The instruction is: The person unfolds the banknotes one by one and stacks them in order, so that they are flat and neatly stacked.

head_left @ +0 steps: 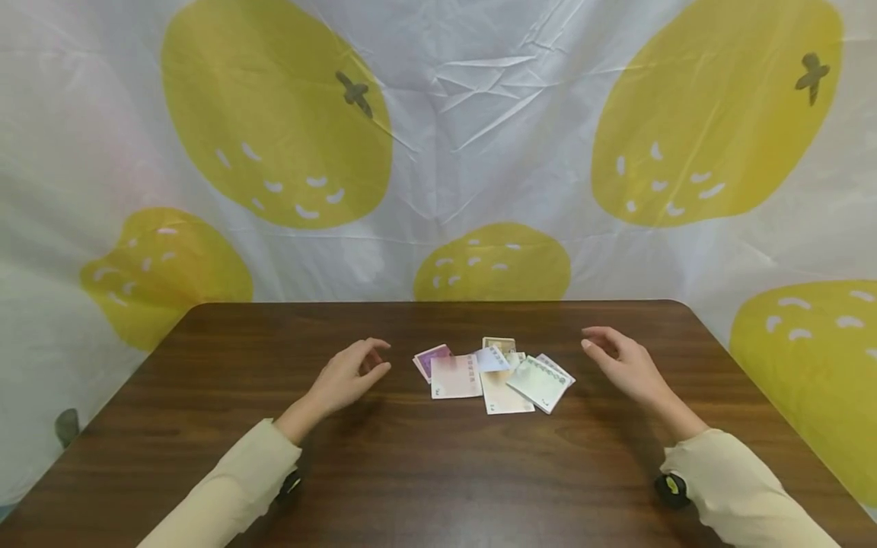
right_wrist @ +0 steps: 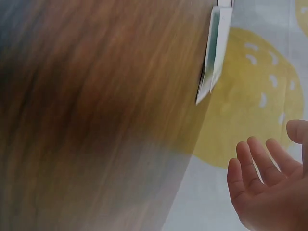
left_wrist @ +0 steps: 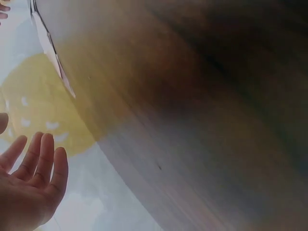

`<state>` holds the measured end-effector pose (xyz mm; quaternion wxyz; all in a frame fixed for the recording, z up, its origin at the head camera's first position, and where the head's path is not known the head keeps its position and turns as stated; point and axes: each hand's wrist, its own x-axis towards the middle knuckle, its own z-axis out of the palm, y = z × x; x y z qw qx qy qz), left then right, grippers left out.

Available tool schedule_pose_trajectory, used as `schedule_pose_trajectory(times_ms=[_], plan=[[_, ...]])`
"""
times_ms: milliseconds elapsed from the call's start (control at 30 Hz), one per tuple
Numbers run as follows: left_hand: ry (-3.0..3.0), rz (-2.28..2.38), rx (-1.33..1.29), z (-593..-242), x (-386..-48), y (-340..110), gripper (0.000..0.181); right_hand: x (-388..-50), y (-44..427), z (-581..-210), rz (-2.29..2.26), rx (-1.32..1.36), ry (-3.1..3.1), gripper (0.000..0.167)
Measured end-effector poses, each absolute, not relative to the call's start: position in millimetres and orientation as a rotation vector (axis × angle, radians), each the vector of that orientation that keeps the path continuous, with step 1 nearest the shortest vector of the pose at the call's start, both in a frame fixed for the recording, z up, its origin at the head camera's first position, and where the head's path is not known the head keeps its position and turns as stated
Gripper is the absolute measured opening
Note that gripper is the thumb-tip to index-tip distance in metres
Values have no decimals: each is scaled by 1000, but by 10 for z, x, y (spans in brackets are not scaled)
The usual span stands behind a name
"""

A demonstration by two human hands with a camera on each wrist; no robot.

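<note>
Several paper notes lie overlapping on the brown table in the head view: a purple one [head_left: 433,361], a pinkish one [head_left: 455,377], a pale orange one [head_left: 505,394] and a greenish one [head_left: 541,382] at the right of the pile. To the left of them the left hand [head_left: 348,376] hovers with relaxed, slightly bent fingers, holding nothing; the left wrist view shows its fingers apart [left_wrist: 36,185]. The right hand [head_left: 626,367] is held to the right of the notes, also holding nothing. Its loosely spread fingers appear in the right wrist view [right_wrist: 272,185], near the notes' edges [right_wrist: 215,53].
The wooden table [head_left: 438,472] ends at a back edge against a white cloth [head_left: 493,137] printed with large yellow fruit shapes. Dark bands with round devices sit under both wrists, the right one [head_left: 671,489] plainer to see. A small dark object [head_left: 67,428] stands beyond the left edge.
</note>
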<state>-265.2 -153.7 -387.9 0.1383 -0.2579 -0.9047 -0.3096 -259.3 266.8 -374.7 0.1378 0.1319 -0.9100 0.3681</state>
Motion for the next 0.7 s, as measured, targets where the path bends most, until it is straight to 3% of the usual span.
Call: schedule_pose_trajectory(times_ms=[700], plan=[[-2729,-853,-842,-3928,-2740,-1257,31,-2729,2150,-3894,1212,555,-2766,28]])
